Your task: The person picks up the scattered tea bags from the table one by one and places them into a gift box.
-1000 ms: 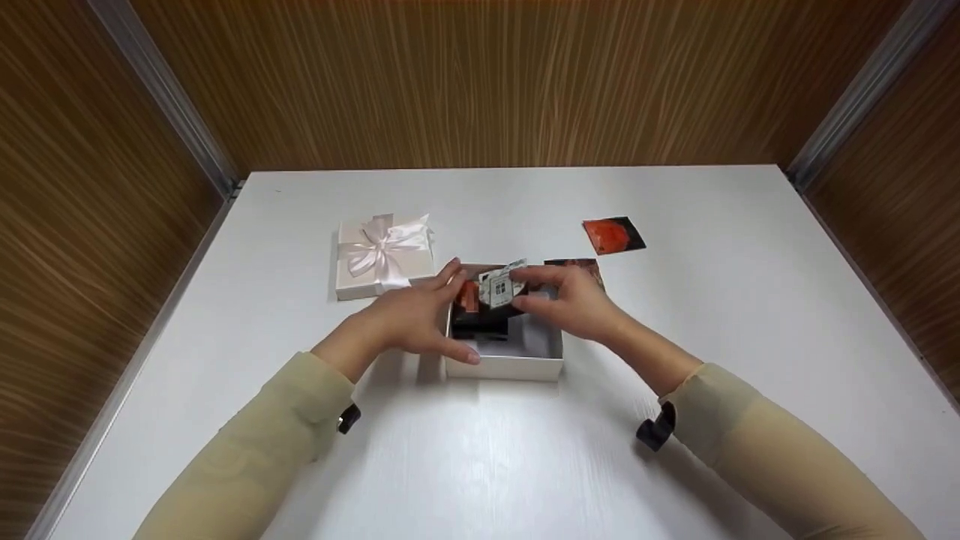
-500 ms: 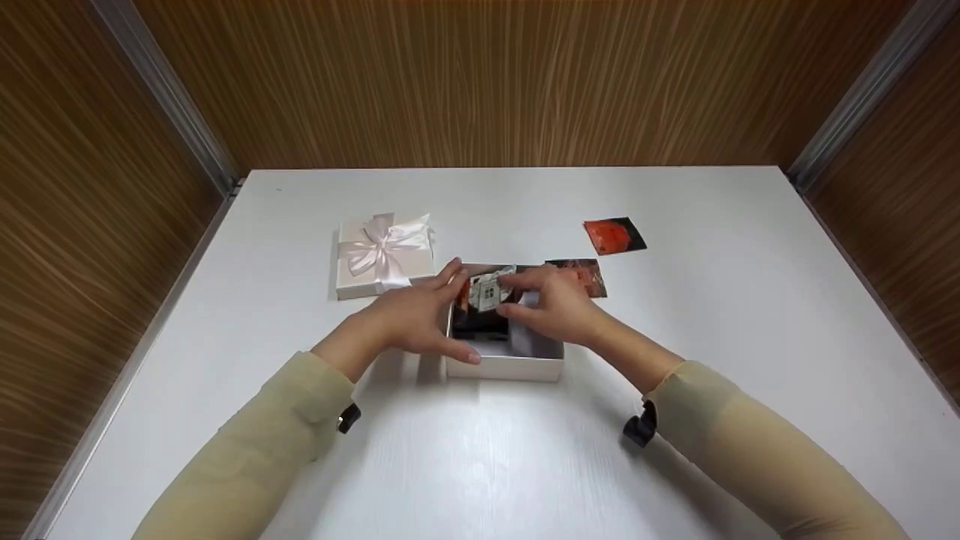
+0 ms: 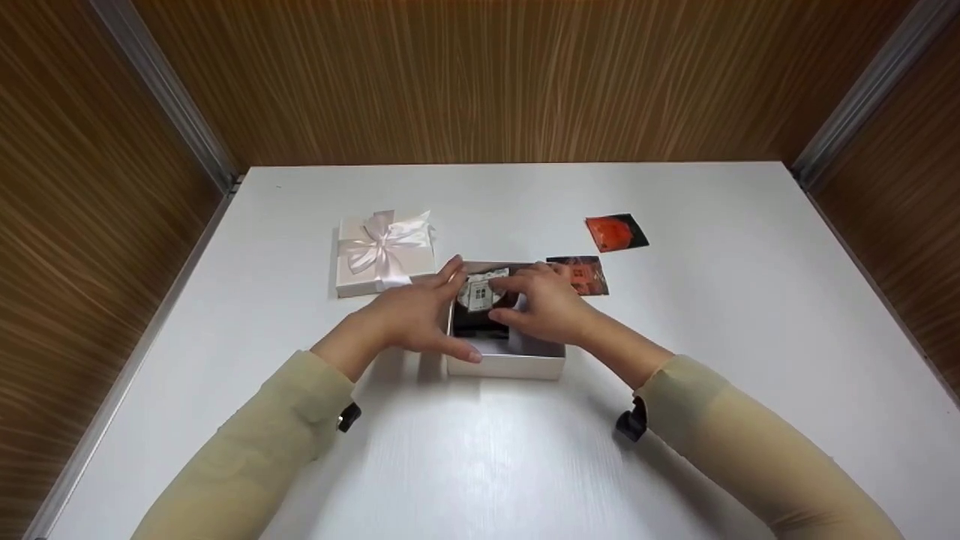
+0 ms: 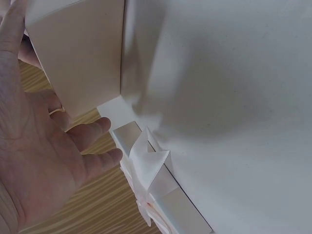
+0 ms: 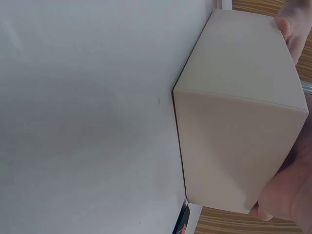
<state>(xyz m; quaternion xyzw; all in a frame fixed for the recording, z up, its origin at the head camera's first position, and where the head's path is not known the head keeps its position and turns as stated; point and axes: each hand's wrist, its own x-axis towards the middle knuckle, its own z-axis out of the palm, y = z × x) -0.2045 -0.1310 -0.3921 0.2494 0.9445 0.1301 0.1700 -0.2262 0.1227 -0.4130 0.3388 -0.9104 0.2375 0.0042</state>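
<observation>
A pale open box (image 3: pixel 506 367) stands on the table in the head view. My left hand (image 3: pixel 409 319) steadies its left side, thumb on the front rim and spread fingers at the far left corner; the left wrist view shows this hand (image 4: pixel 48 151) against the box wall (image 4: pixel 80 53). Inside the box, my right hand (image 3: pixel 551 304) pinches the right edge of a dark sachet with a whitish label (image 3: pixel 478 295). Dark contents under it are partly hidden. The right wrist view shows mostly the box's outside (image 5: pixel 234 146), with that hand (image 5: pixel 287 195) reaching over the rim.
A pale lid with a ribbon bow (image 3: pixel 382 247) lies behind and left of the box. Two red and black sachets lie on the right: one (image 3: pixel 589 276) by the box's far right corner, another sachet (image 3: pixel 616 232) farther back. Wood-grain panels (image 3: pixel 480 82) surround the white table.
My right hand has moved left and lowered the pale-labelled sachet, which was tilted up and now lies flatter at the box's left side. My left hand has kept its place.
</observation>
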